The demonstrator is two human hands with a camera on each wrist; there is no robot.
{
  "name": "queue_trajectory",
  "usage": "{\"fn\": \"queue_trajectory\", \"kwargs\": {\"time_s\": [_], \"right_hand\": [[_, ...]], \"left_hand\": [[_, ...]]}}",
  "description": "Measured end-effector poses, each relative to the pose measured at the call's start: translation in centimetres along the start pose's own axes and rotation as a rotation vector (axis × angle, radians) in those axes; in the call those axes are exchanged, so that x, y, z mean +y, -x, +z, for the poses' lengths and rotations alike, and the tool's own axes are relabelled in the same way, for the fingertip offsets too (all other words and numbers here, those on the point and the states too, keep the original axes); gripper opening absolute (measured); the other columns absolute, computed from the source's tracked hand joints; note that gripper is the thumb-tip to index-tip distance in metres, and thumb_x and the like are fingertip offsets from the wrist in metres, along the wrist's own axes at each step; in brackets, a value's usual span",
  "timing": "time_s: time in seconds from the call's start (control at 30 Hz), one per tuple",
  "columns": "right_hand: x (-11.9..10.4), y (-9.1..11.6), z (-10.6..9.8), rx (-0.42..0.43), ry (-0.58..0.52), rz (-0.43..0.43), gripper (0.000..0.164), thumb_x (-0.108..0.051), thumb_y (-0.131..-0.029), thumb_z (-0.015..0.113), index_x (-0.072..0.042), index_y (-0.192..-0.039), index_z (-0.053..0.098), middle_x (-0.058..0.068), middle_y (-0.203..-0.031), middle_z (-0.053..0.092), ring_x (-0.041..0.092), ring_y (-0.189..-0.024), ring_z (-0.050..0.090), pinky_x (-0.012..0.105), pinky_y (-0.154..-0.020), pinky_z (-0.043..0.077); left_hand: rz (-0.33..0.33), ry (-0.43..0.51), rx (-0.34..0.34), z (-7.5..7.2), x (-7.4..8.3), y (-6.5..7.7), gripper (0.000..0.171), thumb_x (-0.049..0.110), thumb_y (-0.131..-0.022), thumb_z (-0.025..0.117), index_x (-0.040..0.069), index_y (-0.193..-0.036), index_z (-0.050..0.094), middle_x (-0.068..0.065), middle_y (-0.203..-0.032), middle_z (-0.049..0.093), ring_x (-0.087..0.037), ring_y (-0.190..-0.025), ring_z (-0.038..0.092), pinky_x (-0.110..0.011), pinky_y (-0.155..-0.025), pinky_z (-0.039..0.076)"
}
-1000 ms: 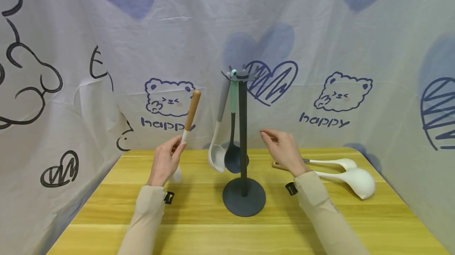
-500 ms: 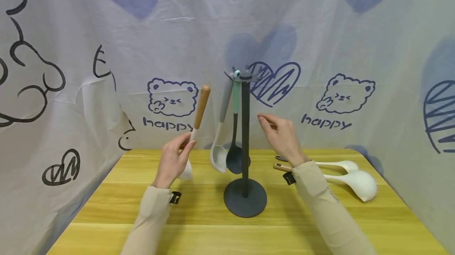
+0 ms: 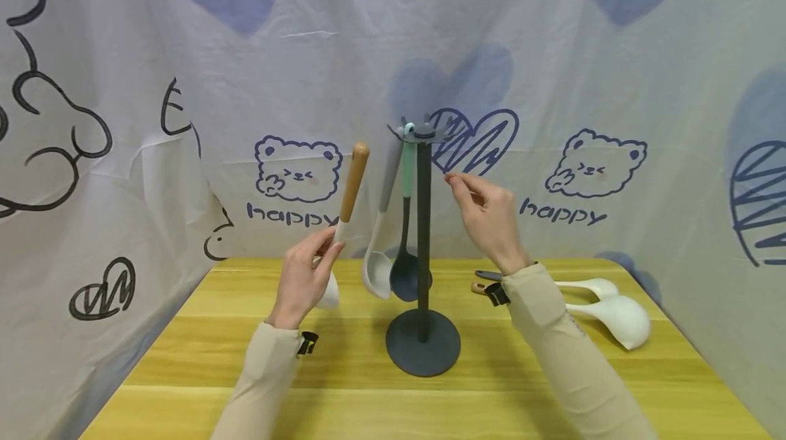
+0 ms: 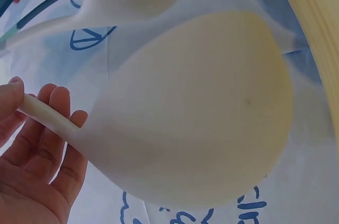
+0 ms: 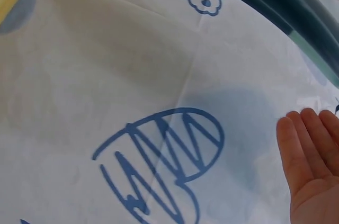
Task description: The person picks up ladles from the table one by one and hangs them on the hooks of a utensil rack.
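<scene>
Between thumb and fingers, my left hand (image 3: 303, 276) pinches the white neck of a ladle with a wooden handle (image 3: 355, 184). The handle points up, tilted slightly right; the white bowl (image 4: 196, 113) hangs below, partly behind the hand in the head view. To its right stands a dark utensil stand (image 3: 424, 235) with a hook ring on top. From its left side hang a grey-handled white ladle (image 3: 377, 273) and a green-handled dark ladle (image 3: 405, 277). My right hand (image 3: 491, 218) is raised right of the pole, apart from it, holding nothing; its fingers look fairly straight in the right wrist view.
On the wooden table (image 3: 344, 399), two more ladles lie at the right: a large white one (image 3: 623, 320) and a smaller white one (image 3: 600, 286) behind it. My right forearm partly covers them. A printed cloth (image 3: 368, 17) hangs behind and at the sides.
My left hand has carried the wooden-handled ladle to the right, closer to the stand. My right hand has risen beside the pole toward the hook ring. The hanging ladles stay put.
</scene>
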State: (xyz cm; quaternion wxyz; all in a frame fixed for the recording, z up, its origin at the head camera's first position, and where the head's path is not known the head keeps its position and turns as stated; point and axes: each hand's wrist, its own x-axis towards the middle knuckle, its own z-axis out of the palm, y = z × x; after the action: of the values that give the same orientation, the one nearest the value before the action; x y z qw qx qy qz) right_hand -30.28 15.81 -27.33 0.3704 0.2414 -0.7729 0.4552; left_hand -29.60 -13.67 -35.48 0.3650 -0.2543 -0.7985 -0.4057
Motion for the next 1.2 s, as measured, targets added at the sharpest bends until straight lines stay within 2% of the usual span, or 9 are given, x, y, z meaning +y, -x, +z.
{"fn": "queue_trajectory", "kwargs": {"time_s": [0.17, 0.27, 0.47, 0.67, 0.77, 0.9, 1.0, 1.2], "right_hand": [[-0.9, -1.3, -0.3, 0.078, -0.015, -0.027, 0.031, -0.024, -0.101, 0.055, -0.005, -0.122, 0.068, 0.008, -0.119, 0.071, 0.021, -0.105, 0.069, 0.028, -0.086, 0.057], [-1.6, -2.2, -0.5, 0.083, -0.035, -0.007, 0.036, -0.027, -0.102, 0.053, -0.006, -0.129, 0.064, 0.008, -0.126, 0.068, 0.02, -0.111, 0.066, 0.029, -0.09, 0.056], [-2.8, -3.7, -0.6, 0.036, -0.098, -0.015, 0.05, -0.04, -0.103, 0.047, -0.013, -0.146, 0.047, 0.003, -0.143, 0.056, 0.017, -0.13, 0.053, 0.038, -0.107, 0.046], [-3.2, -4.3, -0.5, -0.014, -0.127, -0.064, 0.068, -0.059, -0.099, 0.038, -0.016, -0.151, 0.039, 0.002, -0.149, 0.05, 0.025, -0.122, 0.06, 0.04, -0.104, 0.049], [-3.2, -4.4, -0.5, -0.032, -0.137, -0.071, 0.073, -0.063, -0.096, 0.037, -0.016, -0.152, 0.037, 0.003, -0.15, 0.048, 0.027, -0.118, 0.062, 0.04, -0.102, 0.049], [-3.2, -4.6, -0.6, -0.057, -0.182, -0.073, 0.069, -0.06, -0.098, 0.039, -0.017, -0.152, 0.036, 0.005, -0.151, 0.047, 0.026, -0.125, 0.057, 0.038, -0.104, 0.048], [-3.2, -4.8, -0.6, -0.077, -0.211, -0.072, 0.064, -0.053, -0.101, 0.042, -0.013, -0.15, 0.04, 0.006, -0.149, 0.048, 0.025, -0.129, 0.053, 0.036, -0.104, 0.048], [-3.4, -5.0, -0.8, -0.091, -0.212, -0.053, 0.051, -0.04, -0.104, 0.045, -0.008, -0.143, 0.049, 0.011, -0.143, 0.052, 0.025, -0.116, 0.06, 0.038, -0.102, 0.05]], "left_hand": [[0.017, 0.004, -0.002, 0.3, 0.4, 0.0, 0.021, 0.008, -0.093, 0.065, 0.006, -0.114, 0.069, -0.008, -0.093, 0.071, -0.014, -0.077, 0.063, -0.028, -0.068, 0.061], [0.014, 0.013, -0.006, 0.3, 0.7, 0.0, 0.021, 0.008, -0.093, 0.065, 0.006, -0.114, 0.069, -0.008, -0.093, 0.071, -0.014, -0.077, 0.063, -0.027, -0.068, 0.06], [0.033, 0.029, -0.009, 0.2, 1.2, 0.0, 0.021, 0.008, -0.092, 0.067, 0.006, -0.113, 0.069, -0.006, -0.093, 0.071, -0.013, -0.077, 0.064, -0.027, -0.069, 0.06], [0.095, 0.028, 0.005, 0.3, 1.6, -0.2, 0.022, 0.007, -0.09, 0.069, 0.006, -0.113, 0.069, -0.005, -0.093, 0.072, -0.012, -0.076, 0.064, -0.026, -0.068, 0.059], [0.098, 0.036, 0.005, 0.2, 1.7, -0.2, 0.022, 0.007, -0.091, 0.068, 0.006, -0.113, 0.069, -0.006, -0.092, 0.071, -0.012, -0.075, 0.063, -0.023, -0.067, 0.058], [0.076, 0.044, 0.004, 0.1, 1.8, -0.1, 0.022, 0.006, -0.091, 0.068, 0.005, -0.112, 0.069, -0.006, -0.09, 0.07, -0.012, -0.074, 0.062, -0.02, -0.065, 0.058], [0.076, 0.035, 0.009, 0.0, 1.8, -0.1, 0.021, 0.005, -0.09, 0.068, 0.004, -0.112, 0.069, -0.006, -0.089, 0.07, -0.012, -0.074, 0.062, -0.02, -0.065, 0.058], [0.101, 0.022, 0.015, 0.2, 1.9, -0.2, 0.022, 0.006, -0.09, 0.069, 0.004, -0.111, 0.07, -0.006, -0.089, 0.071, -0.012, -0.074, 0.063, -0.022, -0.065, 0.058]]}}
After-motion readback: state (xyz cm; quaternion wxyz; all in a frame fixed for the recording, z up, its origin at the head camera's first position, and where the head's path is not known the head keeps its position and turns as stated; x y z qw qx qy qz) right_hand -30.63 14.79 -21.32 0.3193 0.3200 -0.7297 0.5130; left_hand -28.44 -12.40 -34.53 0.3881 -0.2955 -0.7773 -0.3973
